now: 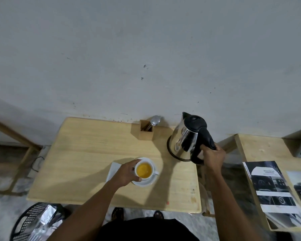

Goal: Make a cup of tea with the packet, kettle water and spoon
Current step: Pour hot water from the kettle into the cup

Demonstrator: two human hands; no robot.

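Observation:
A white cup (144, 170) full of yellow-orange liquid stands on a white saucer (145, 182) near the middle of the wooden table (80, 162). My left hand (127, 173) wraps around the cup's left side. A steel kettle (186, 138) with a black lid and handle sits on its black base at the table's right edge, tilted slightly. My right hand (213, 156) grips its handle. A spoon (154, 121) stands in a small wooden holder (146, 130) by the wall. No tea packet is visible on the table.
A white napkin (112, 170) lies under my left hand beside the saucer. Magazines (271, 190) rest on a second wooden table at the right. A black basket (35, 221) holding silvery foil bags sits on the floor at lower left. The wall is directly behind the table.

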